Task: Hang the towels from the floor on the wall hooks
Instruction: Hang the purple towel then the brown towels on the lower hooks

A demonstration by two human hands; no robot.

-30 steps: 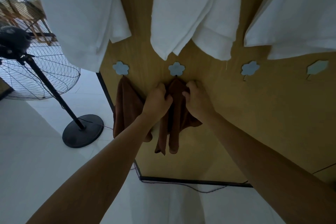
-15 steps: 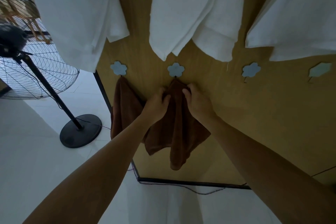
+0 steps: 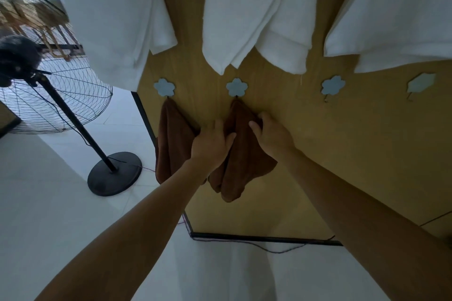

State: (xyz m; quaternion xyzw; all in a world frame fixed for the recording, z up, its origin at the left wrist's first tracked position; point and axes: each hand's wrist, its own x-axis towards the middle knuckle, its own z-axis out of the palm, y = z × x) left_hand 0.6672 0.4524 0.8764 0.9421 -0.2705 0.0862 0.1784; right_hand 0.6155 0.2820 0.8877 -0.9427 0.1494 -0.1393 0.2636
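While both bare hands work at the wall, one brown terry towel (image 3: 244, 161) hangs from the second pale blue flower-shaped hook (image 3: 236, 87), counting from the left, on the yellow wooden wall panel (image 3: 354, 154).

Left hand (image 3: 211, 145): grip clenched on the towel's left fold, thumb laid across the front of the cloth, fingers curled round the edge.

Right hand (image 3: 271, 135): grip grasping the towel's right edge a little below the hook, thumb on the front, fingertips tucked round the far side.

Towel top is bunched to a point at the hook. The lower part falls in loose folds against the panel, clear of the floor.

A second brown towel (image 3: 171, 134) hangs from the leftmost flower-shaped hook (image 3: 164, 86), just left of the left hand. Whether it touches the hand cannot be told.

To the right, the third hook (image 3: 333, 84) and fourth hook (image 3: 421, 82) each show a small bare prong.

Higher up, three white towels hang in a row: left white towel (image 3: 110, 19), middle white towel (image 3: 256, 7), right white towel (image 3: 391, 7). Their lower edges end just above the hooks.

At far left a black pedestal fan (image 3: 61, 95) stands on the white tiled floor (image 3: 36, 203) on its round base (image 3: 115, 173). A black frame strip (image 3: 264, 238) runs along the panel's bottom edge, with a thin cable beside it.
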